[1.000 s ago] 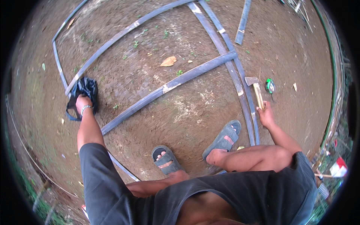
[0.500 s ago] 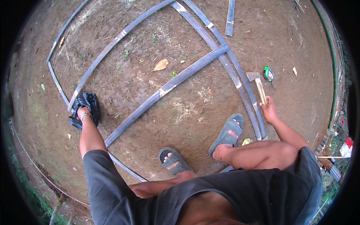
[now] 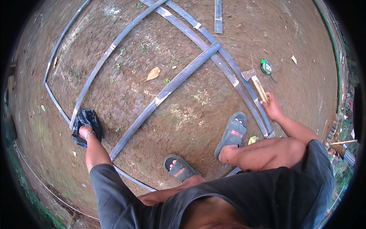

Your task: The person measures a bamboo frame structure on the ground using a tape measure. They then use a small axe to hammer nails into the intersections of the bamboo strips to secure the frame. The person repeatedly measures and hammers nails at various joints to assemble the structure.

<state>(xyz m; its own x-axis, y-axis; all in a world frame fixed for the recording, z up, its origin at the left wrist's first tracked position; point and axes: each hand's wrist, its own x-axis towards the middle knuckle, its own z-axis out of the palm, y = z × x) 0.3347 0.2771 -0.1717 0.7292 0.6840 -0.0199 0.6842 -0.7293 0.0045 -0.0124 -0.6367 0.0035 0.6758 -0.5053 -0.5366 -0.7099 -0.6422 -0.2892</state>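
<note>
At the left, my left hand reaches into a crumpled black plastic bag on the ground. Its fingers are hidden in the folds, so whether they grip anything does not show. My right hand is closed round the lower end of the wooden handle of a hatchet. The hatchet's metal head points away from me, beside a long grey slat. Just beyond the hatchet lies a green and black tape measure.
Several grey slats lie crossed on the bare dirt, one slanting long slat running between my hands. A separate slat lies at the far side. My sandalled feet stand near the slats. A dry leaf rests in the middle.
The view has shifted slightly, so the slats and tape measure sit a little further left. My left hand stays at the bag, and my right hand still holds the hatchet.
</note>
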